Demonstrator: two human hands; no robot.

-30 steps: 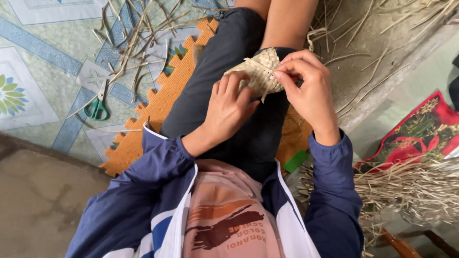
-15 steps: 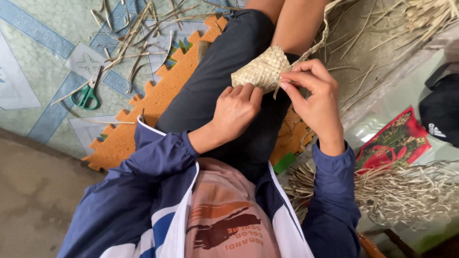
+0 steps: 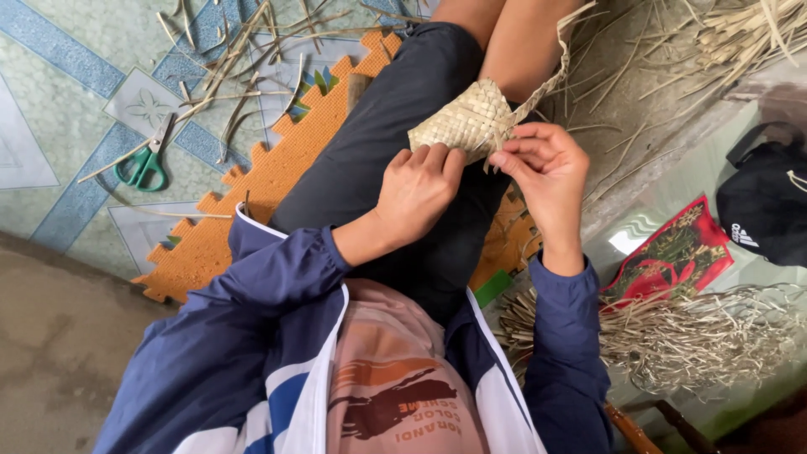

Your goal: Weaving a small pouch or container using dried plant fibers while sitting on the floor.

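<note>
Resting on thigh, woven pouch (image 3: 471, 119), both hands' grip at lower edge

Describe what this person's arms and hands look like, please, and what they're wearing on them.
Both arms wear long dark blue jacket sleeves with gathered cuffs at the wrists. The left hand and right hand are bare: no gloves, rings or watch visible. The jacket front shows white panels.
</note>
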